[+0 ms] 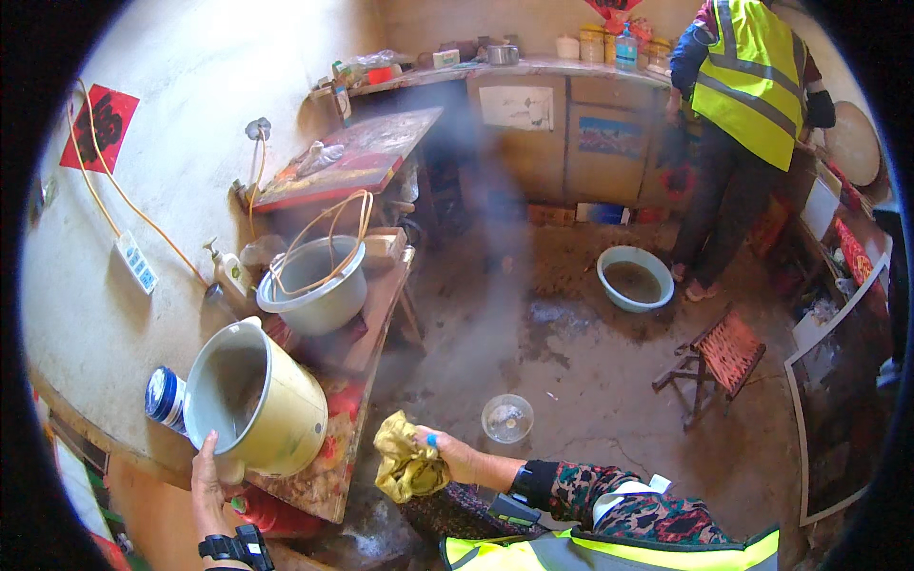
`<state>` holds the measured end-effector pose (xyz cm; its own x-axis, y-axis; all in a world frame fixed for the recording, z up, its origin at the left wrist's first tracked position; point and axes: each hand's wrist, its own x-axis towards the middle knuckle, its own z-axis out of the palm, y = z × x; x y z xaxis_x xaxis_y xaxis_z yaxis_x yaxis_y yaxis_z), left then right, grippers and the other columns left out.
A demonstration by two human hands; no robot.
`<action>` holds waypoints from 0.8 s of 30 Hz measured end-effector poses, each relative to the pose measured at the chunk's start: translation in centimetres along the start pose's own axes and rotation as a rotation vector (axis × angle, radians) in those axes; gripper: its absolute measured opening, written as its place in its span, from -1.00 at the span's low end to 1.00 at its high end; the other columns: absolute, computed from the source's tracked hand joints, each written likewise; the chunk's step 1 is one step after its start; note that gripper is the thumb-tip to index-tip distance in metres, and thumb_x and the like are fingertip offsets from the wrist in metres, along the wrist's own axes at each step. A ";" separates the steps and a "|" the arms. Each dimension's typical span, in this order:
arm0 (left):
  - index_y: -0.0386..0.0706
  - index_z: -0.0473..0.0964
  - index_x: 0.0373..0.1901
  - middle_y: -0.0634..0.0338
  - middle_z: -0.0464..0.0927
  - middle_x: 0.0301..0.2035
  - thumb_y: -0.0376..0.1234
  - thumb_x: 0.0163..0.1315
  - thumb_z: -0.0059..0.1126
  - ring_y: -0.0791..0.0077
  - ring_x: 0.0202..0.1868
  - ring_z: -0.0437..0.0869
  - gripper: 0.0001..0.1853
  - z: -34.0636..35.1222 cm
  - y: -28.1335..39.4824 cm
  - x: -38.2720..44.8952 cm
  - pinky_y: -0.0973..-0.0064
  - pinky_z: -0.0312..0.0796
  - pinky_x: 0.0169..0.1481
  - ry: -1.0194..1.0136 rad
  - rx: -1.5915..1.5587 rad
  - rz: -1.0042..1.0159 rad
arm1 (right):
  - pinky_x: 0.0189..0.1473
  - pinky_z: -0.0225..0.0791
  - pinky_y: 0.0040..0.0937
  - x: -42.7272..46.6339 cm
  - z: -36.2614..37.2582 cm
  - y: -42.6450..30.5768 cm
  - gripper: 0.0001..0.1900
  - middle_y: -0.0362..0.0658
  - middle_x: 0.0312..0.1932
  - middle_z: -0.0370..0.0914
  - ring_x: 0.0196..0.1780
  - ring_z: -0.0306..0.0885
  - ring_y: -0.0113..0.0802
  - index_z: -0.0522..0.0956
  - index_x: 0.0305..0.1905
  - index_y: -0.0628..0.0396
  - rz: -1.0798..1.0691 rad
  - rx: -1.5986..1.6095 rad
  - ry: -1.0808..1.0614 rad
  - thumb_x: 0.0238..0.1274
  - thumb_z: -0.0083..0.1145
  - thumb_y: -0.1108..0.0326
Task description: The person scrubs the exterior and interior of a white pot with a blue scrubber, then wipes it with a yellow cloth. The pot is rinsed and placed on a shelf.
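Note:
My left hand (208,477) is at the near rim and handle of a cream plastic bucket (296,421), which stands tilted on the worn wooden bench (335,457). Its thumb touches the rim; the other fingers are partly hidden behind the handle. My right hand (451,455) grips a crumpled yellow cloth (407,460) to the right of the bench, apart from the bucket. Behind the bucket, a grey-white basin (325,303) holds looped orange cable (325,278). A blue-and-white round container (164,397) sits against the bucket's left side.
Another person (750,93) in a yellow vest stands at the far right. On the floor are a basin of murky water (634,282), a clear bowl (507,420) and a folding stool (728,353). A power strip (136,263) hangs on the left wall.

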<state>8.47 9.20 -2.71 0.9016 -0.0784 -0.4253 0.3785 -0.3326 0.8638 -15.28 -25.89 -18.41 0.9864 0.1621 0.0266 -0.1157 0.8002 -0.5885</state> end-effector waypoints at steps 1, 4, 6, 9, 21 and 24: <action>-0.04 0.32 0.31 -0.05 0.44 0.14 0.15 0.12 0.22 0.01 -0.05 0.59 -0.21 0.0 0.0 0.1 -0.07 0.44 -0.06 -0.025 -0.027 0.011 | 0.31 0.36 -0.20 0.1 0.1 0.1 -0.40 -0.13 0.23 0.46 0.26 0.48 -0.25 0.26 0.38 0.11 0.016 0.028 0.009 0.40 0.06 0.00; -0.14 0.39 0.23 -0.01 0.51 0.04 0.00 0.09 0.21 0.10 -0.07 0.59 -0.31 -0.1 -0.1 0.3 0.05 0.44 -0.03 0.085 0.024 -0.028 | 0.33 0.33 -0.20 0.1 0.8 0.5 -0.32 -0.13 0.30 0.38 0.30 0.43 -0.27 0.15 0.43 0.06 0.032 0.004 0.127 0.34 0.17 0.08; -0.21 0.45 0.14 0.03 0.55 -0.04 -0.08 0.06 0.19 0.17 -0.08 0.59 -0.38 0.3 -0.3 0.7 0.15 0.43 -0.02 0.085 -0.032 0.145 | 0.32 0.35 -0.21 0.2 1.1 0.6 -0.33 -0.12 0.28 0.40 0.29 0.44 -0.27 0.18 0.42 0.06 0.045 -0.025 0.192 0.33 0.18 0.12; -0.30 0.54 -0.03 0.11 0.58 -0.17 -0.12 0.06 0.18 0.28 -0.12 0.57 -0.48 1.2 -0.8 1.1 0.33 0.43 -0.01 0.207 -0.064 0.206 | 0.18 0.45 -0.21 0.3 1.4 0.3 -0.42 -0.15 0.14 0.51 0.17 0.52 -0.29 0.26 0.37 0.01 0.103 -0.038 0.259 0.31 0.20 0.24; -0.31 0.67 -0.38 -0.01 0.69 -0.41 -0.09 -0.08 0.22 0.23 -0.31 0.69 -0.56 2.1 -0.4 -2.6 0.35 0.43 -0.11 0.559 0.192 0.356 | 0.23 0.44 -0.15 0.3 2.7 -2.0 -0.39 -0.08 0.20 0.48 0.21 0.52 -0.18 0.27 0.38 0.15 -0.120 -0.307 0.481 0.17 0.04 0.42; -0.21 0.68 -0.21 -0.04 0.71 -0.28 -0.05 -0.07 0.19 0.13 -0.17 0.72 -0.52 2.0 1.9 -5.3 0.30 0.46 0.00 0.549 0.357 0.416 | 0.22 0.44 -0.15 1.0 4.5 -4.0 -0.44 -0.03 0.18 0.49 0.19 0.53 -0.14 0.26 0.39 0.12 -0.246 -0.255 0.451 0.26 -0.10 0.56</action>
<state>3.99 7.07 0.58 0.9646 0.1826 0.1905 -0.0206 -0.6676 0.7442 -14.36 -26.33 -12.33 0.9395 -0.3180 -0.1270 0.1000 0.6096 -0.7864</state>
